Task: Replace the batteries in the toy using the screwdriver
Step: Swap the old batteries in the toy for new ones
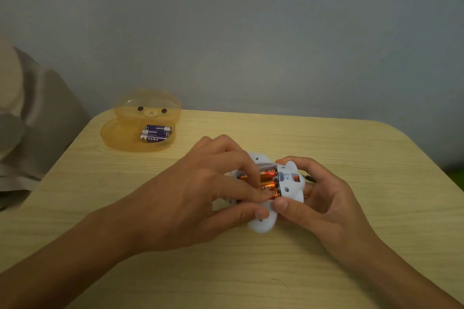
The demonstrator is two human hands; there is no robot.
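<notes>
Head view, looking down on a pale wood-grain tabletop [251, 271]. Near its middle, a little toward the right edge: white toy [263, 226], battery bay open and facing up, orange batteries [268, 174] lying side by side inside. Whether resting on the wood or lifted just off it, cannot tell.

Left hand [200, 195] reaching in from the near-left corner, grip closed around the toy's left half: thumb pressed on the near white lobe, curled fingertips [261, 195] down on the orange batteries.

Right hand [331, 206] coming from the near-right corner, grip closed on the toy's right half: thumb against the near side, fingers wrapped round the far side. Something slim and dark poking out just past those fingers, too small to identify.

Toward the far-left corner, well apart from the hands: translucent orange bear-shaped case [120, 135], lid [150, 105] standing open, purple batteries [154, 134] inside.

Beyond the left edge, grey fabric [37, 120].
</notes>
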